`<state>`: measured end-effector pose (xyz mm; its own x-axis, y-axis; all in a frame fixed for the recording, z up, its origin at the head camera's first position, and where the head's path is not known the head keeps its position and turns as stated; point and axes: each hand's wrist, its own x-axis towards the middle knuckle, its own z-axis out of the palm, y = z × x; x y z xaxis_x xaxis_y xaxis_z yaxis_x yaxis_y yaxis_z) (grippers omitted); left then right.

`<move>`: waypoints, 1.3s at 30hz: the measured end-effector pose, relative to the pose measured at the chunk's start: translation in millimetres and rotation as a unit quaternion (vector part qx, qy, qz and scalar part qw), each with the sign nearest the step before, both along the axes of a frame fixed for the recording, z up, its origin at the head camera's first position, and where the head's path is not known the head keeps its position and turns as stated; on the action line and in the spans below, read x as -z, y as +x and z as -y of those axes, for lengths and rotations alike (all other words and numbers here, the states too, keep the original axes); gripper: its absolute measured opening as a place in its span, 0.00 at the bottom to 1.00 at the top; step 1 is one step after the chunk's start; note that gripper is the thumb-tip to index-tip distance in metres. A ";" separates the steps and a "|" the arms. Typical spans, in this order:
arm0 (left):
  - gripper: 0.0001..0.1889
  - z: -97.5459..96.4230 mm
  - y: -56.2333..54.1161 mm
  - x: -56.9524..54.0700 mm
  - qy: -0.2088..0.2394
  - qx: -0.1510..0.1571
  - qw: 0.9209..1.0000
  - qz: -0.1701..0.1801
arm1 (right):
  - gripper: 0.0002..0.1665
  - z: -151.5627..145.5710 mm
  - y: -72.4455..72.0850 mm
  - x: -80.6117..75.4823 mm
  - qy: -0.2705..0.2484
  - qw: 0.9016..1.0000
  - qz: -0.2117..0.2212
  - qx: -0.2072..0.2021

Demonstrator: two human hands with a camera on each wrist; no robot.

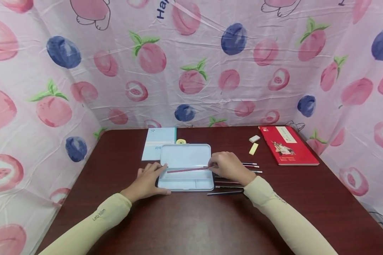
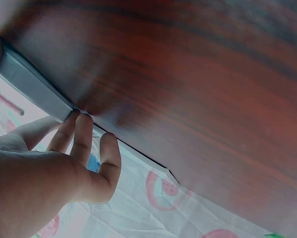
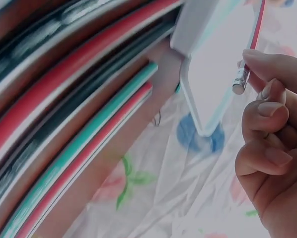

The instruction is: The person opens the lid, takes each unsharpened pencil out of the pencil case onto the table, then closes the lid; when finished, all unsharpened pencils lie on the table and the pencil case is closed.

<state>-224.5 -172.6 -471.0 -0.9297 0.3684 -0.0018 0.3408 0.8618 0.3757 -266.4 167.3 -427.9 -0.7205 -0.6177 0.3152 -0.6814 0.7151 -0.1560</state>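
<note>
A white pencil case (image 1: 178, 185) lies with its lid raised at the back and a small divider in its front part. At its left end, my left hand (image 1: 149, 179) holds it between the thumb at the front corner and a finger near the hinge; the other fingers rest loosely outside. Between thumb and fingertips my right hand (image 1: 228, 166) pinches a red pencil (image 1: 185, 170) by its eraser end, at the case's right side. The pencil lies lengthwise over the back part of the case. Several other pencils (image 1: 228, 182) lie under and beside my right hand.
Behind the case are a pale blue booklet (image 1: 151, 143) and a yellow roll (image 1: 181, 141). A white eraser (image 1: 254, 139) and a yellow block (image 1: 253, 149) lie back right, near a red book (image 1: 288, 147). A fruit-print cloth (image 1: 204, 106) hangs behind the brown table (image 1: 191, 219).
</note>
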 end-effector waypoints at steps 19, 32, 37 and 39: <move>0.58 -2.8 0.1 0.4 -0.007 0.005 1.000 -0.010 | 0.07 -97.4 47.0 3.3 -0.059 0.990 0.122 0.048; 0.58 -1.1 0.0 1.3 -0.006 0.003 1.000 -0.007 | 0.09 -131.8 72.6 10.4 -0.052 0.983 0.173 0.010; 0.58 -1.3 0.5 0.6 -0.005 0.004 1.000 -0.009 | 0.07 -137.9 74.9 14.7 -0.051 0.980 0.189 0.014; 0.58 -1.6 0.6 0.1 -0.003 0.004 1.000 -0.009 | 0.07 -139.0 75.1 16.3 -0.048 0.981 0.189 0.018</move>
<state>-223.9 -171.1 -471.1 -0.9266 0.3758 0.0132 0.3545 0.8615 0.3635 -191.2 306.3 -444.1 -0.8182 -0.5698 0.0765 -0.5357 0.7074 -0.4611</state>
